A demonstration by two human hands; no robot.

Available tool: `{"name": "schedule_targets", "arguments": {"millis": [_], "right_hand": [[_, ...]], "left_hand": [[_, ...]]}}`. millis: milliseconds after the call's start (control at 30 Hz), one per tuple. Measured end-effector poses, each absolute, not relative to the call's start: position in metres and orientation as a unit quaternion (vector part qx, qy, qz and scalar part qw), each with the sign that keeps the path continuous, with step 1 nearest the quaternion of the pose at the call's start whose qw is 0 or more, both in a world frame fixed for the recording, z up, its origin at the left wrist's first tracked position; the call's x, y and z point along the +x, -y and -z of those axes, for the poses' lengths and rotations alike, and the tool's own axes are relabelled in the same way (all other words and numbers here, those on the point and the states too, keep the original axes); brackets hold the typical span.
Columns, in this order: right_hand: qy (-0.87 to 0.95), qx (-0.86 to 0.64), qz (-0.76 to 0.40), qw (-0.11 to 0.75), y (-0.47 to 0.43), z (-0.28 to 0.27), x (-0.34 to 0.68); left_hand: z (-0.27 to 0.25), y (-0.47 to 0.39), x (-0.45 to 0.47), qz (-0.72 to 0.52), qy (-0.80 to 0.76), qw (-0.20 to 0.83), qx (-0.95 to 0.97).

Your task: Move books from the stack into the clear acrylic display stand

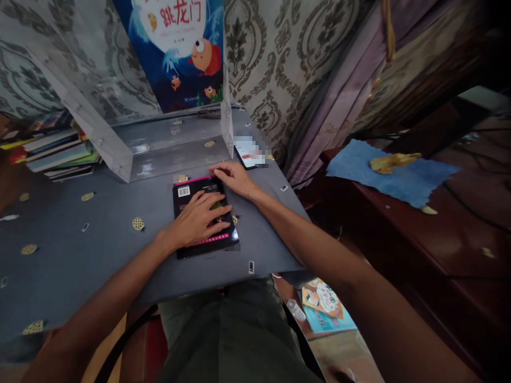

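At eleven o'clock, red “跳龙门” (181, 15) is printed on the blue illustrated cover (184, 80); toward eight, a barcode (183, 191) on the black book (209, 244).

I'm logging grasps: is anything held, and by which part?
The left hand lies on the black book; whether the right hand pinches its top corner is unclear.

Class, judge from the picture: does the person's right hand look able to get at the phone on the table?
Probably yes: the right hand is by the black book's far corner, and the phone lies just beyond, with nothing visible between. The clear stand seems off to one side.
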State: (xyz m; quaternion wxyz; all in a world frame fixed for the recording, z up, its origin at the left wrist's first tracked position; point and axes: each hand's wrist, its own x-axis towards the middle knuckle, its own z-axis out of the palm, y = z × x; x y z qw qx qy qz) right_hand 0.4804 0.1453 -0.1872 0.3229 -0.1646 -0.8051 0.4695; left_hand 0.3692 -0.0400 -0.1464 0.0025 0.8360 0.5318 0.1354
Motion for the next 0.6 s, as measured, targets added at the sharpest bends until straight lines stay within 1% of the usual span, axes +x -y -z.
{"name": "schedule_targets", "arguments": {"millis": [267, 367, 600], "right_hand": [[0.840, -0.180, -0.408, 0.308, -0.136, 0.181, 0.484], [0.844, -0.185, -0.399, 0.308, -0.132, 0.177, 0.486], [0.783, -0.187, -0.508, 0.307, -0.128, 0.174, 0.485]], "left_hand": [[0.137, 0.068, 0.394, -0.045, -0.561, 0.035, 0.826], [0.131, 0.074, 0.390, -0.037, -0.562, 0.056, 0.824], [0.113, 0.087, 0.376, -0.100, -0.554, 0.083, 0.822]]}}
